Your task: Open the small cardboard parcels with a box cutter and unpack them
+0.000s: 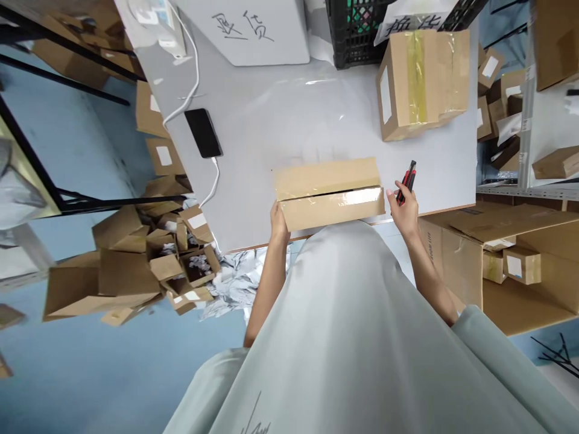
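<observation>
A long cardboard box [332, 211] lies at the table's near edge, close to my body. A dark slit runs along the seam between its flaps, with shiny tape beside it. My left hand [279, 223] grips the box's left end, fingers partly hidden behind it. Just off the right end, my right hand [404, 208] is closed around a red and black box cutter [409, 178] that points away from me. Whether its blade is out, I cannot tell.
On the grey table [253, 120] are a black phone [203, 132] on a white cable, a taped carton [420, 84], a black crate [362, 36] and a white box [266, 30]. Opened cartons [126, 265] pile up at left; a large open carton [502, 259] stands at right.
</observation>
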The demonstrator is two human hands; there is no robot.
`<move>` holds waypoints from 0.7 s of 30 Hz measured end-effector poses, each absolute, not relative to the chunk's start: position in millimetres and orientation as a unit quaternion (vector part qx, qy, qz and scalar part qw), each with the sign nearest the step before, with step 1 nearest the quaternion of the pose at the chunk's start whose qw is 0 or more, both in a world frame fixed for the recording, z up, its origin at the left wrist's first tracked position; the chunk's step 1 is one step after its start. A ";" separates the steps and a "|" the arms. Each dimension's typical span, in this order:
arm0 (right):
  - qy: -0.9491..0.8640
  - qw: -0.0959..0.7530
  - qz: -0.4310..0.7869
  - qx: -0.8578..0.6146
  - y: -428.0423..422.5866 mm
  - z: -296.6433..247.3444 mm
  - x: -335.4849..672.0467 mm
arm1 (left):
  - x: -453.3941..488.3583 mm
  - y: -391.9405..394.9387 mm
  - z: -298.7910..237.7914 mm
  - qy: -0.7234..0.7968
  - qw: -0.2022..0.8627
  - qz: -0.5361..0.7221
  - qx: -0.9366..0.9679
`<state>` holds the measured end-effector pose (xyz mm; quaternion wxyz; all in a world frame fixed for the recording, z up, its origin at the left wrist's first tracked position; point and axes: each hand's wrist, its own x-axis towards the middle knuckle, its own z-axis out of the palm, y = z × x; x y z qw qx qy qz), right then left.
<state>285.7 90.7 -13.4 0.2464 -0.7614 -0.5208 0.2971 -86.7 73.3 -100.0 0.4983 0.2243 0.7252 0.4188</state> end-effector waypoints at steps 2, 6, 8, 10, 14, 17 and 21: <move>-0.522 0.260 0.314 -0.749 84.8 -27.0 288.4 | -95.9 63.5 -93.8 0.741 0.477 0.429 0.195; -0.495 0.246 0.333 -0.764 81.0 -60.8 294.9 | -112.2 40.4 -69.4 0.754 0.440 0.429 0.230; -0.487 0.196 0.322 -0.788 85.6 -83.1 300.8 | -113.4 29.6 -55.7 0.762 0.431 0.399 0.271; -0.478 0.136 0.314 -0.809 92.1 -104.4 306.8 | -109.5 20.7 -43.2 0.765 0.424 0.370 0.313; -0.489 0.098 0.313 -0.808 100.4 -126.5 316.1 | -99.0 10.3 -24.6 0.760 0.418 0.348 0.355; -0.520 0.153 0.304 -0.784 101.5 -119.2 318.1 | -97.0 5.5 -14.4 0.747 0.447 0.365 0.329; -0.579 0.203 0.395 -0.684 109.1 -85.8 308.8 | -99.5 -4.5 0.0 0.734 0.455 0.373 0.341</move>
